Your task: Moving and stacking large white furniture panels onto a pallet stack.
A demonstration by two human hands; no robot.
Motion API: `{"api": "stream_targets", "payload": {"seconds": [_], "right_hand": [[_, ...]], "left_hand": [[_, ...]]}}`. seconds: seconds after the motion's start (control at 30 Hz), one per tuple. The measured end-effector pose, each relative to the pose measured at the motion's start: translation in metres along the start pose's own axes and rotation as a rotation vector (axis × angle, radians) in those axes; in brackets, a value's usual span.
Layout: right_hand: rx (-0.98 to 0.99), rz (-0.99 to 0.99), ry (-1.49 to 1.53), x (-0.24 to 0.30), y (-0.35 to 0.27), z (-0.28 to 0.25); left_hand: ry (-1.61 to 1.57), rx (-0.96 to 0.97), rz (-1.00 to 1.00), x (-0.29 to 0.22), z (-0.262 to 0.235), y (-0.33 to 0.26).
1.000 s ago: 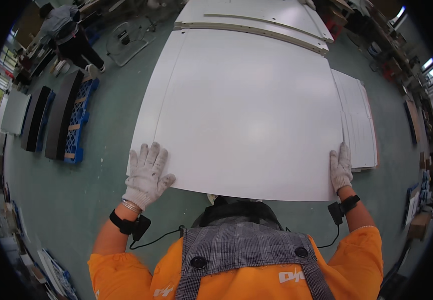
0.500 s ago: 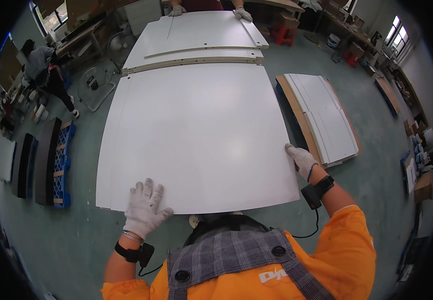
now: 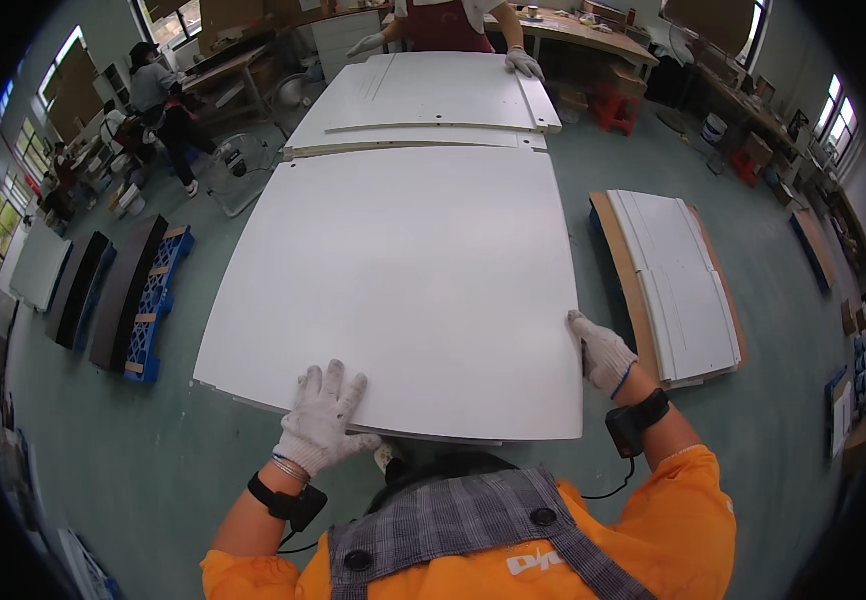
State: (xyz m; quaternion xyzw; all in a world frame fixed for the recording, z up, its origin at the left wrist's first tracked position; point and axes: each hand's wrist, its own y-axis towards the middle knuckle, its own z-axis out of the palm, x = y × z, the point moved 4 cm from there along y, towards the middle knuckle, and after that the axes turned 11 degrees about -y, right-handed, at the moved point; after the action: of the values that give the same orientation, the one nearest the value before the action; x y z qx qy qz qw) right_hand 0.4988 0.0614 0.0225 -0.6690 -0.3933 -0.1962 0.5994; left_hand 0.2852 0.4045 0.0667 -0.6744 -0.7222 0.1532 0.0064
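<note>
A large white panel [image 3: 393,300] lies flat in front of me, slightly askew over other board whose edge shows along its near side. My left hand [image 3: 321,425], in a whitish knitted glove, rests on the near edge with fingers spread on the top face. At the right edge, my gloved right hand [image 3: 605,352] grips the panel's side, its lower fingers partly hidden. Beyond lies a stack of white panels [image 3: 433,95] with small dark holes along their edges. A co-worker's gloved hand [image 3: 525,62] touches that stack's far right corner; their other hand [image 3: 365,46] is raised off it.
On the right, more white panels [image 3: 688,285] lie on a low pallet. Blue pallets [image 3: 158,305] with dark boards stand on the left. A floor fan [image 3: 238,165], a red stool [image 3: 615,108] and another person [image 3: 158,95] are farther back.
The panel has turned slightly against the board beneath, baring an edge at the near left. Both my hands stay on it. One of the co-worker's hands has lifted away. My view has shifted.
</note>
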Motion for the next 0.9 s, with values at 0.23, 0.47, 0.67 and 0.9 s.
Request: {"api": "stream_targets", "payload": {"seconds": [0.23, 0.47, 0.67, 0.9], "right_hand": [[0.253, -0.276, 0.214, 0.099, -0.097, 0.008], [0.635, -0.841, 0.334, 0.233, -0.187, 0.032], [0.852, -0.869, 0.343, 0.305, -0.278, 0.1], [0.61, -1.776, -0.277, 0.386, -0.3, 0.164]], "left_hand": [[-0.049, -0.26, 0.199, -0.042, -0.058, -0.016], [-0.266, -0.742, 0.488, -0.061, -0.156, -0.039], [-0.662, -1.153, 0.393, -0.032, -0.207, -0.068], [-0.806, -1.428, 0.068, 0.006, -0.272, -0.08]]}}
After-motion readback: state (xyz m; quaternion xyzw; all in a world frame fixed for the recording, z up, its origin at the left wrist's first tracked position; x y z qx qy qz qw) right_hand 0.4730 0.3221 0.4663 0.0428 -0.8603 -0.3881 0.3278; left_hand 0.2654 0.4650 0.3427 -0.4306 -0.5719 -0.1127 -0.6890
